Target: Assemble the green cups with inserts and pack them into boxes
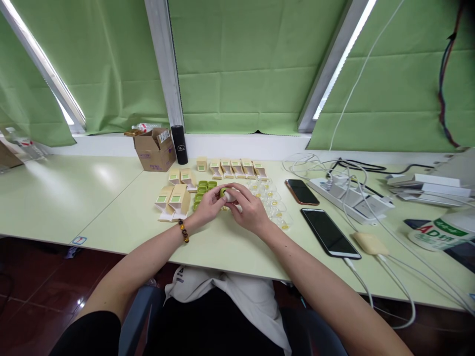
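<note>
Fingers (222,194) of left hand (208,204) and right hand (249,210) close on a small green-and-white capsule (227,194) above the pale green bench (122,207), best gripped steady.

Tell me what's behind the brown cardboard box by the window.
Behind the cardboard box, a clear plastic bottle lies on the white sill, with something brown beside it. The box hides their lower parts and whatever else sits there.

bench (111,198): small cartons (173,200) left of hands | carton row (233,168) behind | clear cups (272,202) right | two phones (315,212) further right | cardboard box (155,148) back left, beside flask (180,144)
</note>
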A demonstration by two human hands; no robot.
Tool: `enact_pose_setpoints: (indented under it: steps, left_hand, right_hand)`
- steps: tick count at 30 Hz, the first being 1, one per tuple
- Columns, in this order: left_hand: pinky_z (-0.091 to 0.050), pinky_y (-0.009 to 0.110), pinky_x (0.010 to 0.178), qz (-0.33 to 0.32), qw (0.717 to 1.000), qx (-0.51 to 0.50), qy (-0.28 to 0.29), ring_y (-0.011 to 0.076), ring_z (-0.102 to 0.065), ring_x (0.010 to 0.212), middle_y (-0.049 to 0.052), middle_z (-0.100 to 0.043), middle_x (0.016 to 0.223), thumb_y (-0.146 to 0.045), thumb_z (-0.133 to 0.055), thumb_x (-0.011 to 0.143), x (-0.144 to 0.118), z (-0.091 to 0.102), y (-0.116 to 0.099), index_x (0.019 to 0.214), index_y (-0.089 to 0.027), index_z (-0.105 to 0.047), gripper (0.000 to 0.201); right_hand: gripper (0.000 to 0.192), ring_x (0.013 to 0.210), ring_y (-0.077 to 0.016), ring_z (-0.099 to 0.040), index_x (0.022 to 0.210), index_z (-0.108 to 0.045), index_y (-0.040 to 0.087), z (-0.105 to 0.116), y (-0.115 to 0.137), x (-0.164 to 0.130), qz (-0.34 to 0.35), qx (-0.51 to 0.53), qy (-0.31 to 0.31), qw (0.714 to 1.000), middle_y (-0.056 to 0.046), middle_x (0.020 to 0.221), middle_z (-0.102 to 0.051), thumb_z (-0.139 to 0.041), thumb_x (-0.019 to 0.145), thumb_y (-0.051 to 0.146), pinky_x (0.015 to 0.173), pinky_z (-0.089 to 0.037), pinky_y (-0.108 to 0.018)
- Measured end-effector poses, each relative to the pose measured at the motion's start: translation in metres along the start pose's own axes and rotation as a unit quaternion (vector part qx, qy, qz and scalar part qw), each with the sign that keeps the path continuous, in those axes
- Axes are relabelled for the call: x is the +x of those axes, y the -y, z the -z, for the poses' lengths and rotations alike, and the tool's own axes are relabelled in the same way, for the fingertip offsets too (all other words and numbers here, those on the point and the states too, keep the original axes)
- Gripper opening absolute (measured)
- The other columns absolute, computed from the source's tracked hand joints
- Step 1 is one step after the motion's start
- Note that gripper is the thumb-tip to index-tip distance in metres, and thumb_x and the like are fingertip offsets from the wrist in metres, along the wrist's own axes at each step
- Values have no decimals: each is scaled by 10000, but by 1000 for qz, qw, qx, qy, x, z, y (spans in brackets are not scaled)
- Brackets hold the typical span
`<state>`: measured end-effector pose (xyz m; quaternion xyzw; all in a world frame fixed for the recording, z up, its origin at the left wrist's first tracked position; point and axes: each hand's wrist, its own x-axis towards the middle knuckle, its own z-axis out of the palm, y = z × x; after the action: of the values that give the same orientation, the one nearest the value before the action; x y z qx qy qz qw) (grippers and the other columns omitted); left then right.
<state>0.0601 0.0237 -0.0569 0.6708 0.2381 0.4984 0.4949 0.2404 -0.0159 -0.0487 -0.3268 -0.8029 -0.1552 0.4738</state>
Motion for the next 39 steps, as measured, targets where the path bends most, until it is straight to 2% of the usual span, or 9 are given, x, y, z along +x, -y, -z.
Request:
enact_pose_setpoints:
  steps: [5,15,21,26,31,36,39]
  left_hand:
    - [-536,348,991,-5,1000,9,-2,228,-647,1094,126,-703,1170,-508,-774,900,1,-4,-2,1342,-120,-647,601]
    - [-541,387,1073,-63,996,43,-43,252,-654,1233,153,-692,1310,-439,-709,939,-4,-14,-2,1335,-149,-606,501]
    - [-542,376,1063,-80,992,64,-68,242,-659,1216,155,-681,1341,-400,-698,941,-7,-18,1,1364,-161,-586,499]
    - [-547,371,1028,-75,991,73,-82,247,-656,1185,149,-674,1349,-381,-693,950,-13,-21,1,1403,-178,-585,508]
    - [-533,388,1067,-72,989,85,-100,266,-647,1223,150,-677,1363,-396,-696,955,-16,-23,0,1416,-181,-595,519]
    - [-498,408,1144,-70,996,36,-50,284,-604,1342,165,-651,1429,-537,-685,971,-11,-18,-4,1427,-166,-583,597]
    - [-480,419,1167,-51,999,-1,-5,301,-583,1382,177,-645,1430,-590,-753,915,-6,-15,-4,1429,-157,-565,698]
  right_hand:
    - [351,1206,-278,-752,1401,-587,214,-1,-1,0,31,-11,-24,999,-165,1339,-737,-544,1053,194,798,-695,-359]
    - [411,1239,-281,-747,1446,-549,180,-3,-1,0,62,-40,-35,997,-188,1369,-735,-484,1044,133,889,-694,-390]
    - [409,1201,-295,-765,1419,-550,148,-3,0,0,79,-54,-50,994,-208,1330,-750,-494,1016,102,880,-696,-392]
    - [387,1225,-298,-755,1406,-569,163,-3,0,-1,66,-47,-35,996,-205,1342,-746,-461,1034,142,920,-693,-418]
    - [379,1244,-313,-746,1400,-591,182,-5,-3,-4,46,-27,-23,998,-202,1364,-737,-477,1039,181,932,-692,-438]
    - [395,1276,-300,-728,1428,-591,193,-7,-10,-6,39,-17,-28,999,-186,1384,-729,-495,1044,196,958,-687,-436]
    - [431,1301,-291,-711,1467,-573,202,-9,-12,-7,21,-9,-22,999,-179,1405,-714,-470,1049,187,1004,-674,-447]
